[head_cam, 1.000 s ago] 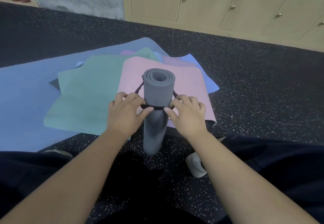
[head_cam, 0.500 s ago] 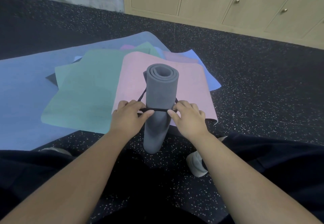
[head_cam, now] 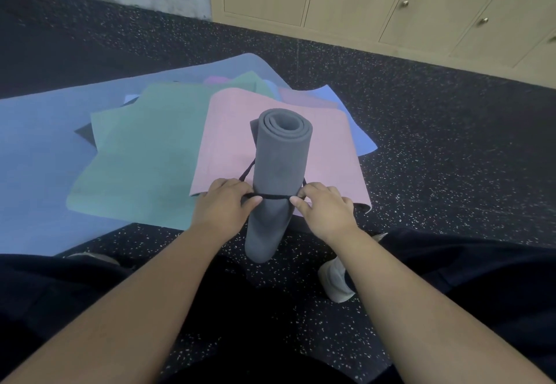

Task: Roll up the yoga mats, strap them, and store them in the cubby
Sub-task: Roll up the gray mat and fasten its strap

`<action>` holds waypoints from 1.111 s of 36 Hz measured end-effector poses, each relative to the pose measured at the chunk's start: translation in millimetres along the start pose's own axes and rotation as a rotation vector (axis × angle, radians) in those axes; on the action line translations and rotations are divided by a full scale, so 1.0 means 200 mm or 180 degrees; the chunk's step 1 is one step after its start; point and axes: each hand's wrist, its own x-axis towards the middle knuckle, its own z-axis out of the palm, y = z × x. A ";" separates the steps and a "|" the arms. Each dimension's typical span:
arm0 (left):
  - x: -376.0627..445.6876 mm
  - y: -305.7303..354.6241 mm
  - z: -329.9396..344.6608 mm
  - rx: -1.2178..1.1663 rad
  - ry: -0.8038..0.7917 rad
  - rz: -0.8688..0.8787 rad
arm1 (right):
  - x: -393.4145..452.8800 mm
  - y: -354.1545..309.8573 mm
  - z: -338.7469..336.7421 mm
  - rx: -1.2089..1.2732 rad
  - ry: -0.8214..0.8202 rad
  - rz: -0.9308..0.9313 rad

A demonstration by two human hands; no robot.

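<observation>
While the rolled grey mat [head_cam: 279, 179] is stood on end on the speckled floor [head_cam: 436, 149], just in front of the flat pink mat [head_cam: 228, 131] and between the knees, the black strap [head_cam: 275, 196] is drawn across its near face. To do this step well, the loop should be kept level and snug, and tension matched on both sides so the roll is not tipped or loosened. The left hand [head_cam: 222, 203] and right hand [head_cam: 323, 204] are held either side of the roll, each pinching the strap with curled fingers, forearms reaching forward.
</observation>
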 end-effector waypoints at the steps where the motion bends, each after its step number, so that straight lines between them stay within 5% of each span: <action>1: 0.00 0.00 0.00 0.0003 0.0039 0.0120 | 0.00 0.00 0.00 0.0036 0.0050 -0.0008; 5: 0.01 0.02 0.00 -0.0303 0.0111 0.0508 | -0.03 0.00 0.00 0.0340 0.0309 -0.0098; 14: -0.01 0.08 -0.05 -0.0596 0.0161 0.0755 | -0.09 -0.07 -0.03 0.2360 0.0685 0.0054; 30: -0.16 0.11 -0.07 -0.1434 0.0407 0.0524 | -0.15 -0.19 -0.19 0.2654 0.0524 -0.0309; 36: -0.14 0.10 -0.18 -0.2227 -0.0041 0.0446 | -0.21 -0.20 -0.19 0.2505 0.0320 -0.0492; 40: -0.13 0.08 -0.22 -0.1945 0.0077 0.0626 | -0.24 -0.21 -0.22 0.2553 0.0075 -0.0561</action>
